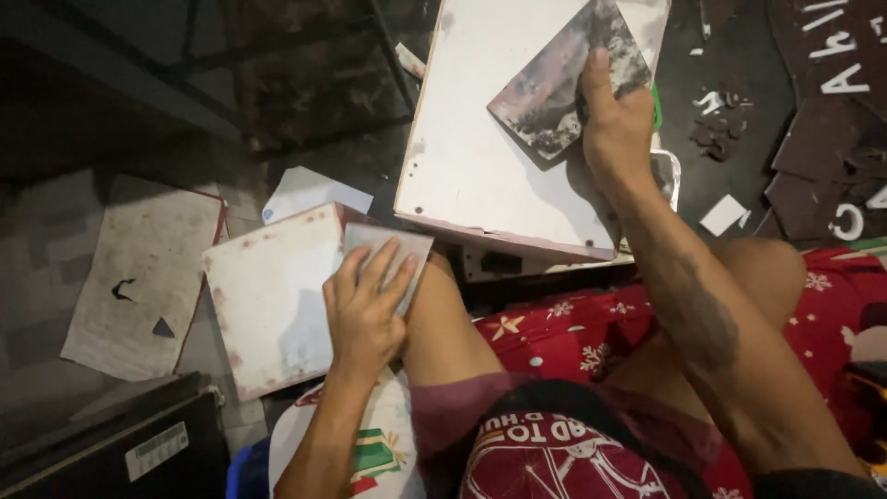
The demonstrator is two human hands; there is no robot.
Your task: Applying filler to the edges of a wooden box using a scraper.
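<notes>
Left hand flat, fingers spread, pressing grey sheet onto small white board at 8 o'clock. Right hand grips stained scraper plate on large white board at 12. Both boards smeared white, edges patchy.

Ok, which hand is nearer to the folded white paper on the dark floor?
Left. The left hand rests on a small pale sheet at the white board's edge, just below the folded white paper. The right hand is farther right, holding a grimy square piece.
</notes>
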